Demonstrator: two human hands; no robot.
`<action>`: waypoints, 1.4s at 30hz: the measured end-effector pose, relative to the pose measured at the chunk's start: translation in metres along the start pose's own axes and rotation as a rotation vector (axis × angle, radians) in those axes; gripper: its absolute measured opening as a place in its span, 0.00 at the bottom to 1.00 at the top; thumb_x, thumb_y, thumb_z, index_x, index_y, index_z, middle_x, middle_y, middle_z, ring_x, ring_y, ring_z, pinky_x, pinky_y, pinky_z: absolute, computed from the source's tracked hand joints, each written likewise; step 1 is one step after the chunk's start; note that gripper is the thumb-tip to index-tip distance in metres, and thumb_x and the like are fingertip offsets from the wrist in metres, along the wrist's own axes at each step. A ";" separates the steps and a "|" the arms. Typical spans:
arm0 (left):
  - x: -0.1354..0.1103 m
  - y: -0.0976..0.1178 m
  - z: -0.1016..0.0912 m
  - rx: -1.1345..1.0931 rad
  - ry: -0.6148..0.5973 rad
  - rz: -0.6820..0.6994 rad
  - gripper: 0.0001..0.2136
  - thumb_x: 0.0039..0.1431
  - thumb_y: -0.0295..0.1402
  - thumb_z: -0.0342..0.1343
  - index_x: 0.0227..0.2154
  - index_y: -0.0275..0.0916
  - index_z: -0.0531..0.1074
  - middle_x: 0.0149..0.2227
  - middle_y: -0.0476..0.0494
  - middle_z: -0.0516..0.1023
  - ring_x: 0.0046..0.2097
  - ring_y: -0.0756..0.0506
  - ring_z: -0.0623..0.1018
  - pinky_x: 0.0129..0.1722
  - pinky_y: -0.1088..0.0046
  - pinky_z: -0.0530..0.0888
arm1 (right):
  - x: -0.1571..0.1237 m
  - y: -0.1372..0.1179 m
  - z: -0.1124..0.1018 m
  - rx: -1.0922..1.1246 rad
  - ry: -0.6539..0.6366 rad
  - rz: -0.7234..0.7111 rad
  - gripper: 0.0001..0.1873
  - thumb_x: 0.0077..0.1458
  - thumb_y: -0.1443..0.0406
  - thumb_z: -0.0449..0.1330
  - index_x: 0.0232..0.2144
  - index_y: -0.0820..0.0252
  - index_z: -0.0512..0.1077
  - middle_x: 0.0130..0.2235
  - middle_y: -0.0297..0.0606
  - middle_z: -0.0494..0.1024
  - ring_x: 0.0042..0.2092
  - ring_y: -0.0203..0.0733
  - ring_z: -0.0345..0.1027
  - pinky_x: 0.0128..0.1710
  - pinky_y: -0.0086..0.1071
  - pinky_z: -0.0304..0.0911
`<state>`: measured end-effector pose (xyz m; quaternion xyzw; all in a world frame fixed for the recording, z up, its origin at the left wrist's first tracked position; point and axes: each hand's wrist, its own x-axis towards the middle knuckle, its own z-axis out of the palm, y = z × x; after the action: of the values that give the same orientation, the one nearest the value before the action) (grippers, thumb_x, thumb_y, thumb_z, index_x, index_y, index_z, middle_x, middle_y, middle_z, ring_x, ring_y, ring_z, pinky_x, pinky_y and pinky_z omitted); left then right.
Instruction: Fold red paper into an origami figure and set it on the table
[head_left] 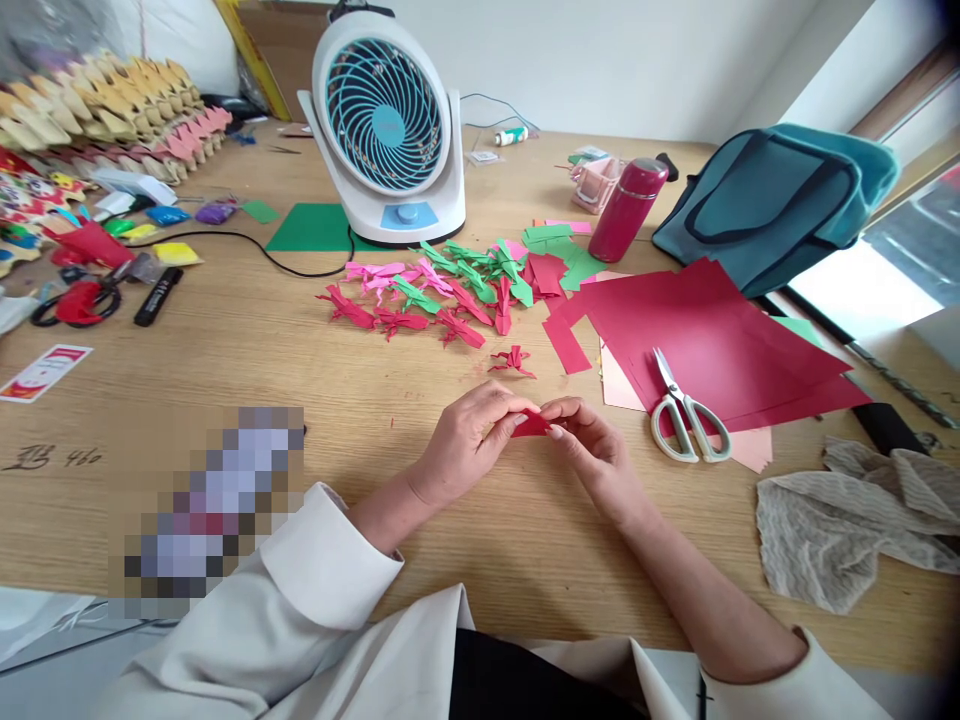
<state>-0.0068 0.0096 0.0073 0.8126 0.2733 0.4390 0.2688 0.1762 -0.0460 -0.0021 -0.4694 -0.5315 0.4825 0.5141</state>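
Observation:
A small folded piece of red paper (534, 424) sits between my two hands, just above the wooden table (315, 380). My left hand (469, 440) pinches its left end with fingers closed. My right hand (592, 450) pinches its right end, fingers also closed. A finished red paper figure (513, 360) lies a little beyond my hands. Further back, several folded red, pink and green paper figures (442, 290) are spread out in a row.
Red paper sheets (712, 340) with white-handled scissors (686, 415) lie to the right. A white and blue fan (390, 130), a dark red bottle (626, 210), a teal bag (780, 200) and a grey cloth (847, 520) stand around. Craft clutter, red scissors (79, 300) and a marker (157, 296) fill the left.

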 end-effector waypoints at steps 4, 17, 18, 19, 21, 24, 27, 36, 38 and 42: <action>-0.001 0.000 0.000 0.066 -0.038 0.033 0.12 0.68 0.26 0.50 0.47 0.40 0.75 0.37 0.45 0.74 0.39 0.50 0.75 0.41 0.75 0.73 | 0.001 0.000 -0.001 0.020 0.019 0.074 0.11 0.59 0.54 0.62 0.35 0.55 0.73 0.33 0.34 0.71 0.37 0.39 0.64 0.39 0.31 0.61; 0.003 -0.002 -0.006 0.217 -0.175 0.163 0.06 0.68 0.25 0.49 0.39 0.39 0.70 0.34 0.46 0.75 0.39 0.47 0.74 0.41 0.70 0.69 | 0.006 -0.006 -0.011 0.045 -0.166 0.219 0.16 0.58 0.52 0.61 0.28 0.58 0.73 0.34 0.35 0.73 0.38 0.40 0.64 0.42 0.32 0.61; 0.003 -0.002 -0.007 0.226 -0.183 0.173 0.06 0.68 0.25 0.49 0.39 0.39 0.70 0.34 0.46 0.75 0.39 0.47 0.74 0.41 0.70 0.69 | 0.006 -0.007 -0.011 0.055 -0.171 0.227 0.16 0.57 0.52 0.62 0.28 0.58 0.74 0.34 0.36 0.73 0.38 0.41 0.65 0.42 0.33 0.61; 0.003 -0.002 -0.007 0.234 -0.191 0.179 0.07 0.68 0.25 0.49 0.39 0.39 0.71 0.34 0.46 0.76 0.39 0.47 0.74 0.41 0.69 0.69 | 0.007 -0.008 -0.011 0.061 -0.173 0.234 0.16 0.56 0.52 0.62 0.28 0.58 0.75 0.34 0.36 0.74 0.39 0.41 0.65 0.42 0.33 0.61; 0.004 -0.002 -0.008 0.246 -0.210 0.183 0.07 0.68 0.25 0.48 0.38 0.39 0.71 0.34 0.46 0.76 0.39 0.47 0.74 0.42 0.69 0.68 | 0.007 -0.008 -0.011 0.062 -0.166 0.243 0.16 0.54 0.51 0.64 0.29 0.57 0.76 0.35 0.37 0.75 0.39 0.42 0.65 0.42 0.34 0.63; 0.005 -0.003 -0.010 0.242 -0.231 0.184 0.08 0.68 0.26 0.48 0.38 0.40 0.71 0.34 0.46 0.76 0.40 0.47 0.74 0.42 0.69 0.67 | 0.007 -0.008 -0.011 0.056 -0.156 0.233 0.17 0.52 0.50 0.65 0.28 0.57 0.76 0.34 0.37 0.75 0.38 0.42 0.66 0.41 0.34 0.64; 0.005 -0.003 -0.010 0.222 -0.239 0.196 0.08 0.68 0.26 0.47 0.38 0.40 0.71 0.34 0.47 0.76 0.40 0.47 0.74 0.42 0.68 0.67 | 0.008 -0.010 -0.010 0.046 -0.154 0.228 0.18 0.50 0.49 0.67 0.28 0.57 0.76 0.33 0.36 0.75 0.37 0.41 0.66 0.39 0.33 0.64; 0.007 0.001 -0.013 0.293 -0.257 0.243 0.10 0.61 0.21 0.46 0.36 0.40 0.70 0.31 0.47 0.74 0.36 0.47 0.72 0.40 0.66 0.65 | 0.009 -0.016 -0.010 0.038 -0.233 0.254 0.18 0.50 0.50 0.67 0.29 0.59 0.74 0.30 0.33 0.71 0.33 0.37 0.61 0.33 0.30 0.58; 0.007 0.002 -0.014 0.322 -0.268 0.258 0.10 0.59 0.20 0.46 0.35 0.40 0.69 0.31 0.47 0.73 0.36 0.46 0.71 0.41 0.66 0.64 | 0.009 -0.016 -0.010 0.023 -0.256 0.269 0.18 0.50 0.50 0.66 0.29 0.59 0.73 0.29 0.33 0.70 0.31 0.36 0.59 0.31 0.30 0.56; 0.007 0.002 -0.015 0.315 -0.272 0.274 0.11 0.56 0.19 0.46 0.33 0.40 0.70 0.30 0.47 0.72 0.35 0.46 0.70 0.41 0.65 0.64 | 0.008 -0.015 -0.010 -0.022 -0.300 0.286 0.20 0.51 0.49 0.66 0.29 0.59 0.71 0.26 0.30 0.65 0.29 0.34 0.54 0.28 0.30 0.51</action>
<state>-0.0159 0.0154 0.0193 0.9256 0.1868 0.3099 0.1111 0.1860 -0.0390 0.0139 -0.4687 -0.5354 0.6091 0.3502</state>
